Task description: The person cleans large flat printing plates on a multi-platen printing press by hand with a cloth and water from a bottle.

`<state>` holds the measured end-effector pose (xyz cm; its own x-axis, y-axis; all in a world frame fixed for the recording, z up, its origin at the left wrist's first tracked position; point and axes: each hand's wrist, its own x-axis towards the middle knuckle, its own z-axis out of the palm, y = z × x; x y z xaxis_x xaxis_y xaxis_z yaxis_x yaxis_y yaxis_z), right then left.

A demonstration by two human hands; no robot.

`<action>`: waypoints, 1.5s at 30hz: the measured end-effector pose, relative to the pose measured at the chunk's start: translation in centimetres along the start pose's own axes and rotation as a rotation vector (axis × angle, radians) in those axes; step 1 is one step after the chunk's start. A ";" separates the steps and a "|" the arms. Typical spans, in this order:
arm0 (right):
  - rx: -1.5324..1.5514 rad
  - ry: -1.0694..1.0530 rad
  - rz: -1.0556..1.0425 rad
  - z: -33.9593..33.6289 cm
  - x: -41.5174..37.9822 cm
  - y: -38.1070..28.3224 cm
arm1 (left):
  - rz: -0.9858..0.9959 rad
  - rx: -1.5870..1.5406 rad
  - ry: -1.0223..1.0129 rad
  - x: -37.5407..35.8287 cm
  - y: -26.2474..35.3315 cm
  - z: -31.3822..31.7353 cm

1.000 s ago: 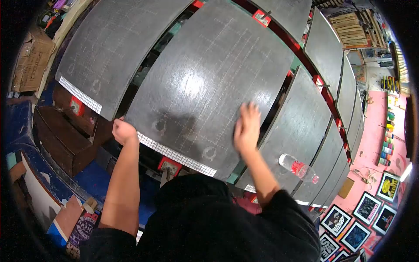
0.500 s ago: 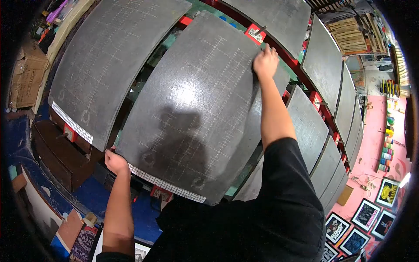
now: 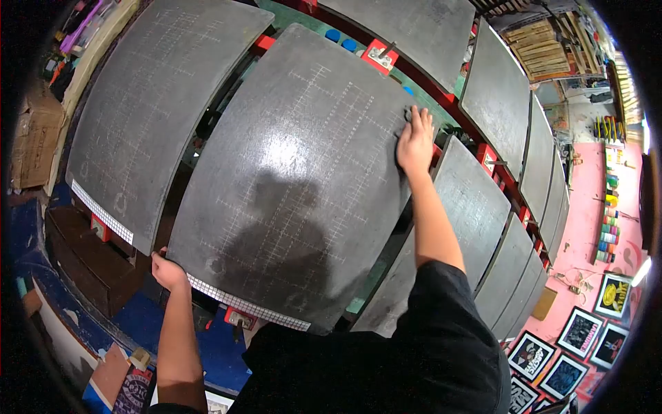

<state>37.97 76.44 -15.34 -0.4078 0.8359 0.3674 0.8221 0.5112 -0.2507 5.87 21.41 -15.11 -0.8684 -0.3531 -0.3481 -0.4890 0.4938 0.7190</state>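
Note:
A large grey printing platen [image 3: 289, 207] lies before me, marked with pale rulings and crosses and carrying a white gridded strip [image 3: 248, 301] along its near edge. At its near left corner, my left hand [image 3: 169, 271] is closed around the edge, with some fingertips hidden. My right hand [image 3: 416, 143] rests on the far part of the right edge, fingers stretched out and lying on the surface; its thumb is hard to make out. A shadow of a head and shoulders falls on the platen's middle.
Another platen [image 3: 152, 103] lies on the left, and several more [image 3: 458, 196] fan out on the right around red brackets [image 3: 379, 56]. A cardboard box [image 3: 39, 138] stands at far left. Framed prints [image 3: 579, 330] and paint bottles [image 3: 609, 238] line the pink wall.
My right hand has slid nearer along the right edge, and its curled fingers have straightened. The left hand keeps its hold on the corner. The whole view has shifted slightly.

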 end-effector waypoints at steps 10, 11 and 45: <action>-0.011 0.100 -0.134 4.7 6.9 -5.2 | 0.076 0.140 0.070 -0.1 -0.2 -0.2; 0.037 0.071 -0.168 4.1 6.4 -5.4 | 0.050 0.148 0.069 -0.3 0.3 -0.1; -0.043 -0.063 -0.013 10.5 11.2 -24.2 | 0.185 0.060 0.014 1.0 -2.4 -0.2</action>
<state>9.32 75.58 -14.59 -0.4420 0.8407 0.3129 0.8320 0.5146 -0.2072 6.18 19.71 -17.00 -0.9428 -0.2626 -0.2053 -0.3260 0.5975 0.7326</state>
